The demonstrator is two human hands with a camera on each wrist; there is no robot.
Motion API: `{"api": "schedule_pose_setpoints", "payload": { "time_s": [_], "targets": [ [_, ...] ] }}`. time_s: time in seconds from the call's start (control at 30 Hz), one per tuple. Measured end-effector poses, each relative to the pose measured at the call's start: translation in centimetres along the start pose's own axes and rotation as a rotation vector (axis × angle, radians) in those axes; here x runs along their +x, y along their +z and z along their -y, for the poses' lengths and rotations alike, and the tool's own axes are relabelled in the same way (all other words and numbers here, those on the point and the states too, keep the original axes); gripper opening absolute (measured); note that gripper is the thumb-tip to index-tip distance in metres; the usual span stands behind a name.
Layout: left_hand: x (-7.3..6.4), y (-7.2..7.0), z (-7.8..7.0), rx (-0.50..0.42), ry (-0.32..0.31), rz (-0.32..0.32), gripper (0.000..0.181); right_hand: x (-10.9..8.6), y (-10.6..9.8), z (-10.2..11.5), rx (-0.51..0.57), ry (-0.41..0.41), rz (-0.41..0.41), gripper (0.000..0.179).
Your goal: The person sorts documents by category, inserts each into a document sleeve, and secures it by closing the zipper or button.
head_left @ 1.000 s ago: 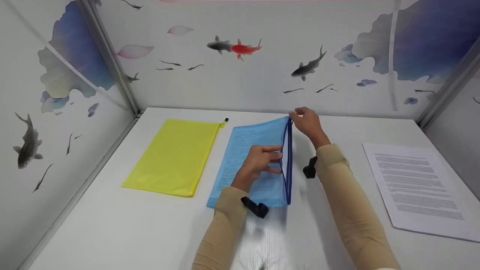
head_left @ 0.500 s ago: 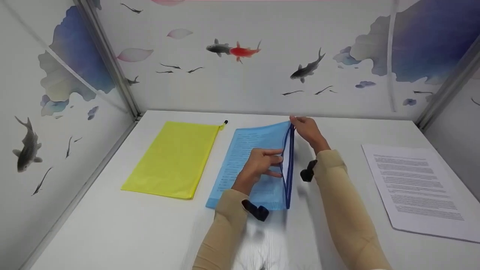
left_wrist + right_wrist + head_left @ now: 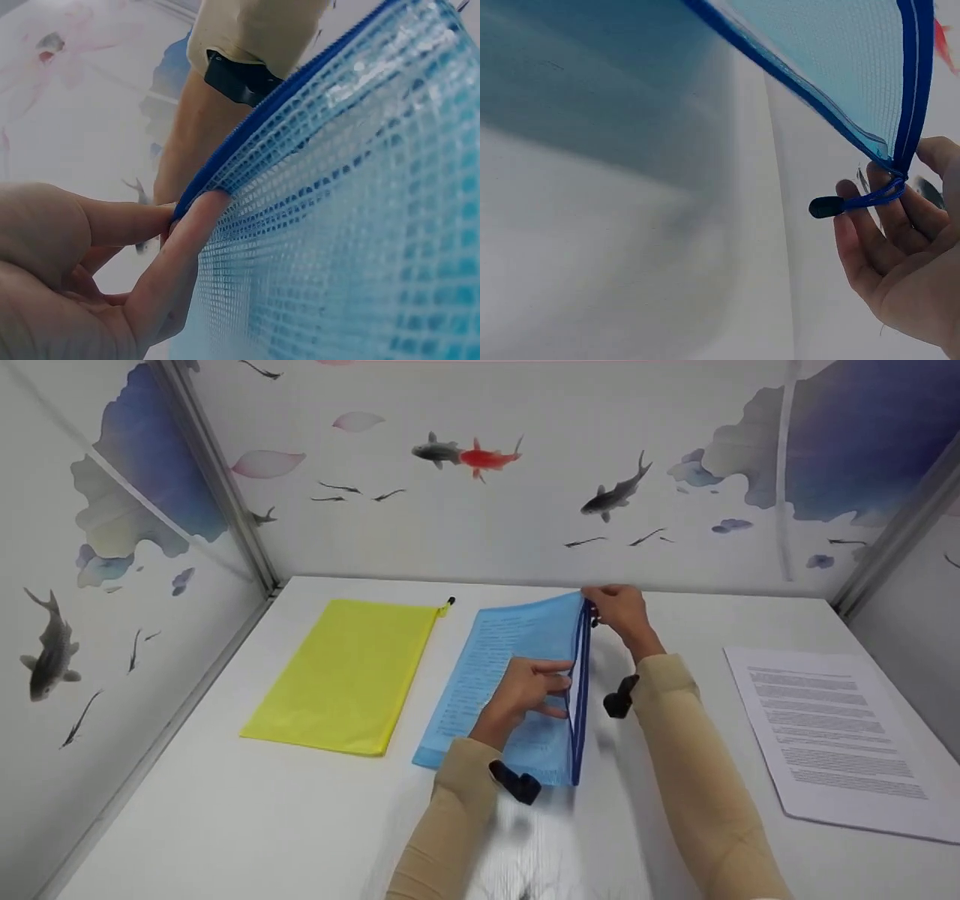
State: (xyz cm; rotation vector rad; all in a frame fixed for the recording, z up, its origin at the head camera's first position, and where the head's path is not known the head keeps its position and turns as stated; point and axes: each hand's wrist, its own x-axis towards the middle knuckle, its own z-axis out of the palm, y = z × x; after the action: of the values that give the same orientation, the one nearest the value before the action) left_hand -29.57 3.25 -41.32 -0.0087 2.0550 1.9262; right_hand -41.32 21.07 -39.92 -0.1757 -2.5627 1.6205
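Note:
A blue mesh zipper pouch [image 3: 517, 626] stands partly lifted at its right side, with lines of print showing through it. Its dark blue zipper edge [image 3: 232, 142] gapes, and white shows inside. My left hand [image 3: 521, 690] pinches one lip of that opening between thumb and finger, as the left wrist view shows [image 3: 157, 262]. At the far corner my right hand [image 3: 621, 611] grips the pouch by the zipper's end. In the right wrist view, the dark zipper pull [image 3: 826, 207] dangles on its blue cord across the right hand's fingers [image 3: 847, 247].
On the left lies a flat yellow zipper pouch [image 3: 345, 675] with a black-tipped pull. A stack of printed paper [image 3: 840, 735] rests at the right of the white table [image 3: 247, 825]. Walls printed with fish [image 3: 487, 525] close off the back and sides.
The blue pouch and both hands have shifted slightly to the right. Its opening looks a little narrower in the head view. The yellow pouch and paper have stayed put.

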Motion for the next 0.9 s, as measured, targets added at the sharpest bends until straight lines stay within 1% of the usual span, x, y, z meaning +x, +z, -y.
{"api": "schedule_pose_setpoints", "payload": {
  "time_s": [0.1,0.17,0.23,0.37,0.43,0.57,0.67,0.8,0.9],
  "targets": [
    [0.0,0.5,0.2,0.034,-0.022,-0.016,0.026,-0.1,-0.4,0.5,0.017,0.034,0.046,0.049],
    [0.0,0.7,0.4,0.056,-0.035,-0.020,0.025,-0.2,-0.7,0.8,0.031,0.057,0.067,0.048],
    [0.0,1.0,0.5,0.066,-0.033,-0.016,0.025,-0.2,-1.0,1.0,0.040,0.065,0.081,0.046],
    [0.2,1.4,0.7,0.087,-0.020,-0.021,0.025,-0.2,-1.6,1.2,0.042,0.053,0.095,0.044],
    [0.3,1.5,0.8,0.102,-0.026,-0.025,0.025,-0.2,-1.8,1.3,0.037,0.052,0.103,0.043],
    [0.4,1.9,1.1,0.153,-0.044,-0.026,0.024,-0.3,-2.1,1.3,0.028,0.090,0.109,0.041],
    [0.5,2.3,1.1,0.184,-0.054,-0.052,0.021,-0.3,-2.1,1.5,0.031,0.104,0.119,0.041],
    [0.8,2.8,1.3,0.202,-0.067,-0.106,0.015,-0.3,-2.1,1.8,0.030,0.090,0.130,0.042],
    [0.9,3.0,1.3,0.207,-0.061,-0.117,0.014,-0.3,-2.2,2.0,0.021,0.089,0.133,0.041]
  ]
}}
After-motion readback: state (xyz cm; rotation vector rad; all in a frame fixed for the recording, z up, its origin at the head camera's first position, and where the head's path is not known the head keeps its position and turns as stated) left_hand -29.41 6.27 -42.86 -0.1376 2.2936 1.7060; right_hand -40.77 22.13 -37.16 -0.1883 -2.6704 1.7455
